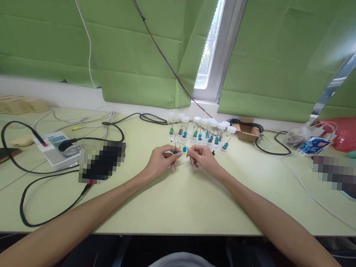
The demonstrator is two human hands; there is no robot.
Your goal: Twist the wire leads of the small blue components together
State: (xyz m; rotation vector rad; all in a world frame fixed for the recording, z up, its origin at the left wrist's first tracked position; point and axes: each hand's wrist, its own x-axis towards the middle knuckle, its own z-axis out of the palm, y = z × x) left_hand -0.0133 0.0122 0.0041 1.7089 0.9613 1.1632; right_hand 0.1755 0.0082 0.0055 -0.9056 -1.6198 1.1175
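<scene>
My left hand (162, 159) pinches a small dark-blue piece (176, 152) between thumb and fingers; a thin dark wire stands up from it. Just to the right, a brighter blue piece (184, 149) sits at the fingertips of my right hand (201, 157), whose thumb and forefinger are pressed together. Both hands are close together above the table, and their fingers hide part of the pieces. Right behind them stand several clear tubes with white caps, such as the tube (228, 138) at the right end, holding small blue or green pieces with thin wires.
A small open cardboard box (247, 133) sits behind the tubes at right. On the left, a white power strip (56, 150) lies among black and white cables. A red plastic bag (349, 134) and a blue-and-white packet (314, 146) are far right. The table's front edge (169, 234) runs below my forearms.
</scene>
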